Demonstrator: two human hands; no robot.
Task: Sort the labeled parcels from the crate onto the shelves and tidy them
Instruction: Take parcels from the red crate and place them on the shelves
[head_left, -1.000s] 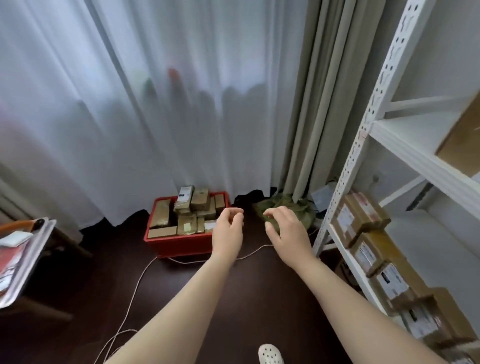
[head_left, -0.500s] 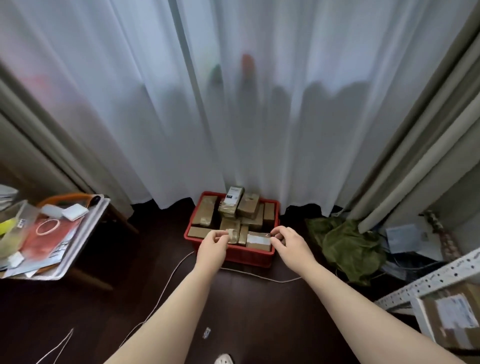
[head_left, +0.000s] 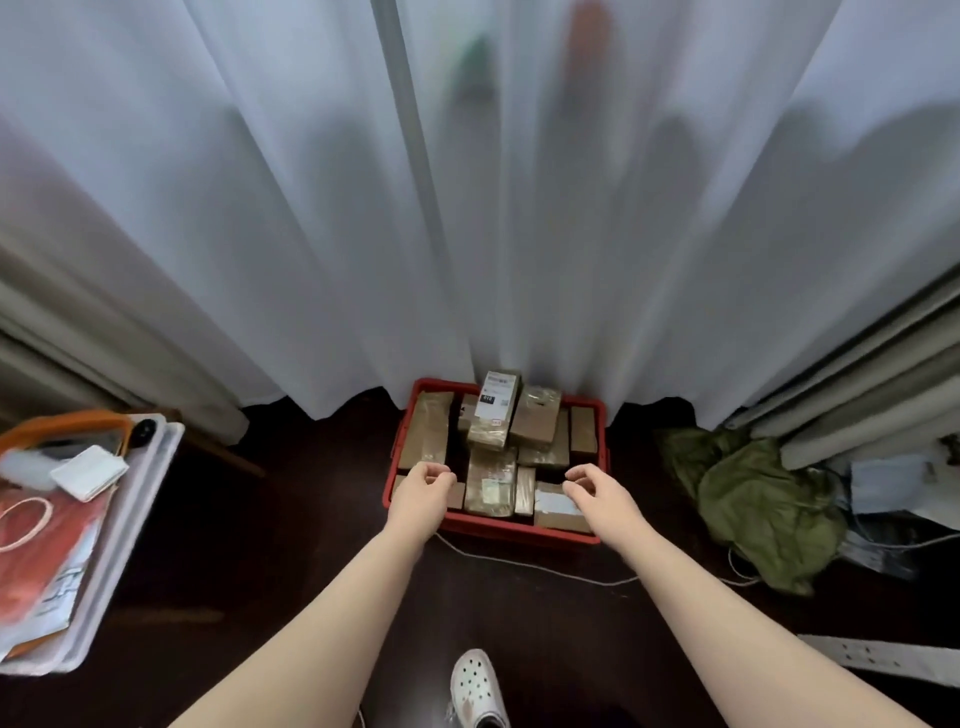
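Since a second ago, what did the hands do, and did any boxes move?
The person turned toward the red crate, and the left hand and right hand reached out over its near edge. Neither holds a parcel yet. The parcels lie as before, the labelled one on top.

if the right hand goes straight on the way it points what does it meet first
Probably the pale-labelled parcel in the near right corner of the red crate, just ahead of the right hand; depth is unclear.
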